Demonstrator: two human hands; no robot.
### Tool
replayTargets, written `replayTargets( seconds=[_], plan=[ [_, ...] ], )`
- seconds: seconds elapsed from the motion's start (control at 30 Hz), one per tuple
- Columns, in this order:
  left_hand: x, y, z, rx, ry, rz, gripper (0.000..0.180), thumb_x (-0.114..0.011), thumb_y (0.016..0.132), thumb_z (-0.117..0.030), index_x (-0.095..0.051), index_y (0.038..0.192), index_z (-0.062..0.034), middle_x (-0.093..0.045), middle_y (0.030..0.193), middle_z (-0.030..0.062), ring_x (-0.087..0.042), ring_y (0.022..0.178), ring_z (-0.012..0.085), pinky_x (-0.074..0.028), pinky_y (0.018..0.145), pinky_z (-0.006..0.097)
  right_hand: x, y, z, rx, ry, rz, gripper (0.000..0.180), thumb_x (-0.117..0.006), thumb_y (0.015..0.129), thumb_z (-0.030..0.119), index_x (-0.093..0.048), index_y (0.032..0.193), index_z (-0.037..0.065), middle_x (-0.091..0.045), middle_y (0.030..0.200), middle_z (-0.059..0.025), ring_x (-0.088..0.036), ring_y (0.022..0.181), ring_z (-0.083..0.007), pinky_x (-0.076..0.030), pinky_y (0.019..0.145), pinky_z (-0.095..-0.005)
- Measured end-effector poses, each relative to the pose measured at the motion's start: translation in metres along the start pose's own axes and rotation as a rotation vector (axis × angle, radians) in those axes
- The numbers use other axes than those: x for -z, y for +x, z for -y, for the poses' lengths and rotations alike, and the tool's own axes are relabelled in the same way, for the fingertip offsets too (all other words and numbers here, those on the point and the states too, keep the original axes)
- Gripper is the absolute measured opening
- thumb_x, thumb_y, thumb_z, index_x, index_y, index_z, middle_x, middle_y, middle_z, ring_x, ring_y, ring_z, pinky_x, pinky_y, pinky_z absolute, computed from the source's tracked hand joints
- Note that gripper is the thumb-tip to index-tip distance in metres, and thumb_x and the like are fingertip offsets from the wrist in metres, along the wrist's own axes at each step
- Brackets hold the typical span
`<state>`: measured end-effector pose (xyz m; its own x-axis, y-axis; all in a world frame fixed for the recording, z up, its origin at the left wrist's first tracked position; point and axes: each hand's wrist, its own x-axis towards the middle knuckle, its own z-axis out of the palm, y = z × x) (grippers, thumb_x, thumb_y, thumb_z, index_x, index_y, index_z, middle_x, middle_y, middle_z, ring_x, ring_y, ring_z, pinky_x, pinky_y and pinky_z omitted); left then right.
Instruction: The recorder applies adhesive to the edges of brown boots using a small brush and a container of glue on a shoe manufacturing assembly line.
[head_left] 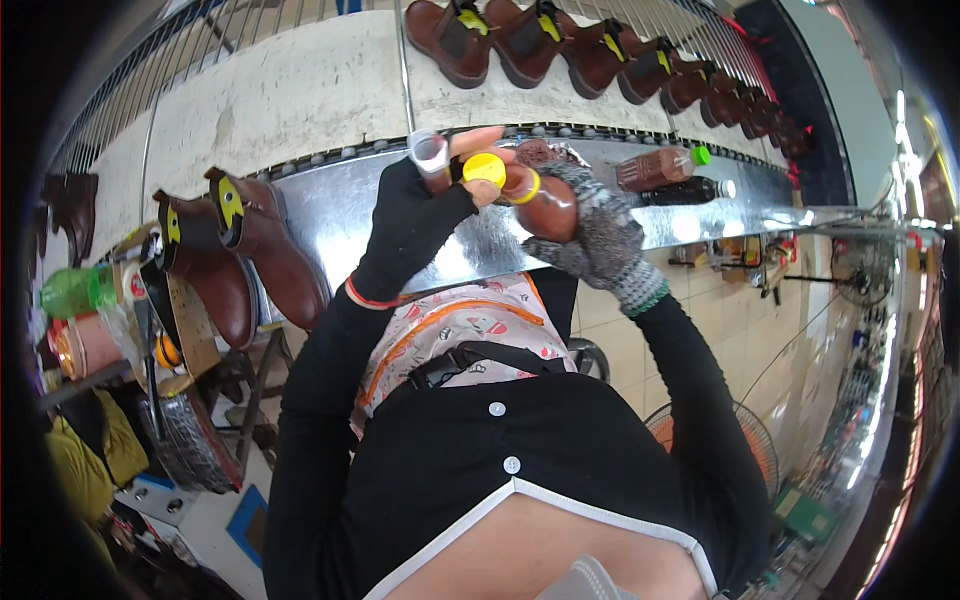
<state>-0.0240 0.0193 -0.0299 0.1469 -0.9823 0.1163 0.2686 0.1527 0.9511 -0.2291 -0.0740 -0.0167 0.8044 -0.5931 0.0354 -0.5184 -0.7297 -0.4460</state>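
Black top nearest | brown bottle within right grip

The gloved right hand hides the brown bottle's base.

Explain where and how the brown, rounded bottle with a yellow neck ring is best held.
Probably by the broad, rounded body of the brown bottle, from the right, as the grey-gloved right hand does: the narrow, yellow-ringed neck points left, toward the black-gloved left hand, clear of that grip.
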Motion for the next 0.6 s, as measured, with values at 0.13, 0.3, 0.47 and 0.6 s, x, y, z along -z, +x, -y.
replayTargets(
  seconds=[0.13, 0.3, 0.47, 0.6],
  plan=[
    [-0.009, -0.002, 0.005, 0.04, -0.033, -0.116, 0.04, -0.056, 0.084, -0.01, -0.052, 0.122, 0.0006, -0.062, 0.11, 0.0103, -0.048, 0.062, 0.0036, -0.039, 0.053, 0.016, -0.033, 0.004, 0.012, 0.034, 0.307, -0.155, 0.072, -0.079, 0.063, 0.039, -0.049, 0.12, 0.006, -0.059, 0.108, -0.0155, -0.06, 0.096, -0.0299, -0.048, 0.082, -0.0373],
    [-0.006, 0.001, 0.005, 0.03, 0.207, -0.278, 0.029, -0.057, 0.083, -0.007, -0.059, 0.11, 0.0027, -0.065, 0.098, 0.0091, -0.046, 0.057, 0.003, -0.038, 0.051, 0.016, -0.048, 0.005, 0.028, -0.119, 0.293, -0.133, 0.069, -0.076, 0.067, 0.041, -0.049, 0.12, 0.006, -0.061, 0.101, -0.0138, -0.063, 0.087, -0.0267, -0.049, 0.076, -0.0354],
    [0.001, 0.008, -0.004, 0.106, 0.496, -0.286, 0.028, -0.065, 0.08, -0.01, -0.062, 0.106, -0.0007, -0.065, 0.086, 0.0048, -0.058, 0.076, 0.008, -0.046, 0.069, 0.022, -0.048, 0.009, 0.03, -0.148, 0.256, -0.136, 0.06, -0.074, 0.067, 0.037, -0.051, 0.115, 0.008, -0.061, 0.099, -0.0135, -0.062, 0.086, -0.0298, -0.049, 0.074, -0.0383],
    [0.005, 0.008, -0.013, 0.158, 0.391, -0.199, 0.027, -0.065, 0.08, -0.009, -0.061, 0.105, 0.0006, -0.065, 0.086, 0.0052, -0.058, 0.077, 0.0082, -0.045, 0.07, 0.021, -0.039, 0.008, 0.029, -0.127, 0.312, -0.118, 0.06, -0.075, 0.066, 0.035, -0.052, 0.115, 0.007, -0.062, 0.099, -0.0135, -0.063, 0.088, -0.0287, -0.049, 0.075, -0.0372]
  ],
)
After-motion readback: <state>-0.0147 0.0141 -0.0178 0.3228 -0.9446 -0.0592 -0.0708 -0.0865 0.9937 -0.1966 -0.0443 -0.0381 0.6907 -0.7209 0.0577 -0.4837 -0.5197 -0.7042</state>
